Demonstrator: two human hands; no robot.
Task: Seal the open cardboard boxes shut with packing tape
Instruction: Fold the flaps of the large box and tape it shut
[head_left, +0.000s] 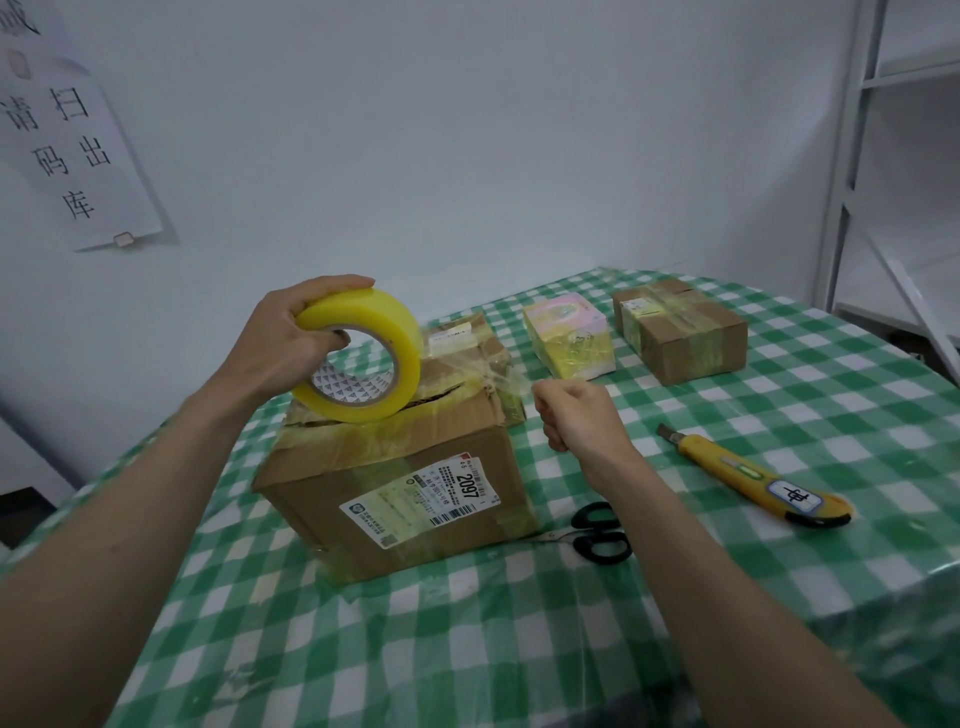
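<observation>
A large cardboard box (395, 467) with a shipping label stands in front of me on the table, its top flaps slightly gaping under old yellowish tape. My left hand (283, 332) grips a yellow roll of packing tape (363, 353) held upright on the box's top. A clear strip of tape (493, 376) stretches from the roll to the right, and my right hand (576, 415) pinches its free end just past the box's right edge.
Black-handled scissors (600, 532) lie by the box's right side. A yellow utility knife (753, 475) lies further right. A small pink-yellow box (569, 340) and a taped brown box (680, 330) sit at the back of the green checked tablecloth (467, 649). White shelving (904, 156) stands at right.
</observation>
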